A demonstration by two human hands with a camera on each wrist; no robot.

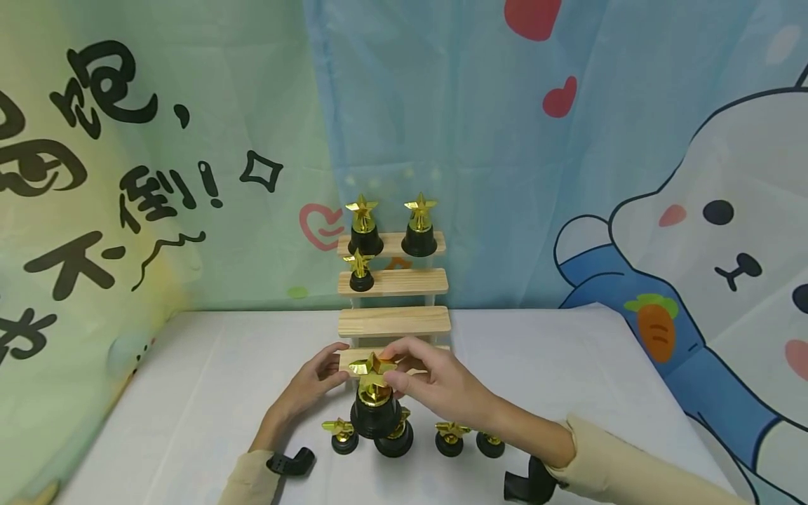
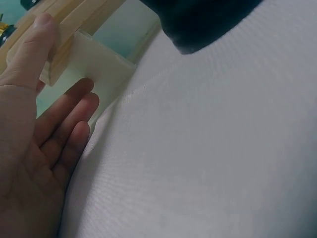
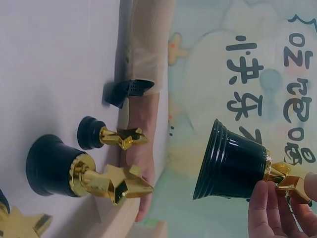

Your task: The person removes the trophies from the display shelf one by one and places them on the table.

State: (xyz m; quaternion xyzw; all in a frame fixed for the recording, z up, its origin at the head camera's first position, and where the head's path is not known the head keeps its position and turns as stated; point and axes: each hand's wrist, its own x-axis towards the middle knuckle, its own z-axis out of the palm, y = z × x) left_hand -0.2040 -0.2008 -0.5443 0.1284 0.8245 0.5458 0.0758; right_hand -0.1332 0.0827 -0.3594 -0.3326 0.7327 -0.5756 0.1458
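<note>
Four gold-star trophies with round black bases [image 1: 450,445] stand on the white cloth [image 1: 189,421], two at four o'clock from the larger black-and-gold star trophy [image 1: 375,415] that my right hand [image 1: 442,382] pinches aloft. At nine, my left hand [image 1: 309,384] grips the stepped pale-wood rack [image 1: 394,322]. Toward twelve, its upper boards bear three more gold-star trophies [image 1: 419,243].

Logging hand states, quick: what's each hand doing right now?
Left hand: touching the wooden stand; whether it pinches it cannot be told.
Right hand: closed, holding a gold-and-black star trophy by its top.
</note>
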